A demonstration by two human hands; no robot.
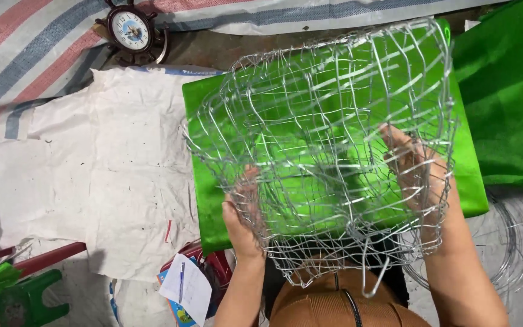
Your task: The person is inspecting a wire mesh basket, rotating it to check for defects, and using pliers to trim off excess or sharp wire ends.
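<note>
- Wire basket held up in front of the person, over a sheet of shiny green cloth; open mesh, silver, roughly tub-shaped; loose wire ends hang from its near edge
- Left hand on the basket's left side, near the bottom; fingers curled round the mesh, gripping it
- Right hand on the right side, palm flat vs the mesh w/ fingers spread upward; looks to be inside or behind the wires, can't tell which
- Hands well apart, one per side, basket between them
- More green cloth at right; white sacking covers the floor at left; striped tarp beyond it
- Small clock shaped like a ship's wheel at top left, lying on the tarp edge
- Coil of thin wire on the floor, right of the right arm
- Slip of paper w/ a pen near the left forearm; green plastic stool at bottom left
</note>
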